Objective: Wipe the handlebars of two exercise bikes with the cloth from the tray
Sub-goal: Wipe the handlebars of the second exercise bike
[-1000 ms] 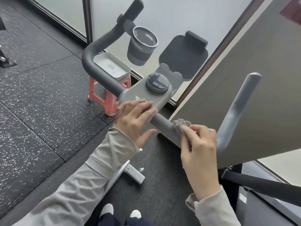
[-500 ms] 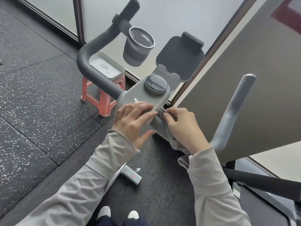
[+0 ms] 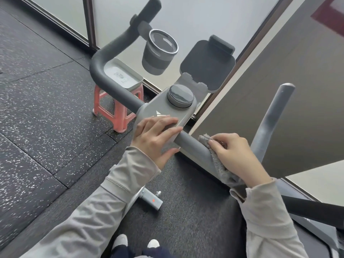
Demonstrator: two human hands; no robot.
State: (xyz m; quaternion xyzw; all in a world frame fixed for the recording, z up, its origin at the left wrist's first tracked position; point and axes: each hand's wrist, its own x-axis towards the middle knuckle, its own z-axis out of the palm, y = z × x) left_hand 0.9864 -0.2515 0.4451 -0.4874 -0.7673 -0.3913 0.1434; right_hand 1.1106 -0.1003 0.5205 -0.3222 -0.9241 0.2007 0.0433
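1. The right hand (image 3: 236,155) holds the cloth (image 3: 216,161) wrapped against the handlebar (image 3: 193,144), fingers curled round it.
2. The bar's long axis runs from the console (image 3: 167,108) down to the right, then bends up into the pale right grip (image 3: 270,125); unwiped length likely lies that way, nearest this hand.
3. The left hand (image 3: 156,136) rests flat-fingered on the console, steadying it.
4. The tray (image 3: 122,75) sits on the stool (image 3: 115,112), well apart.
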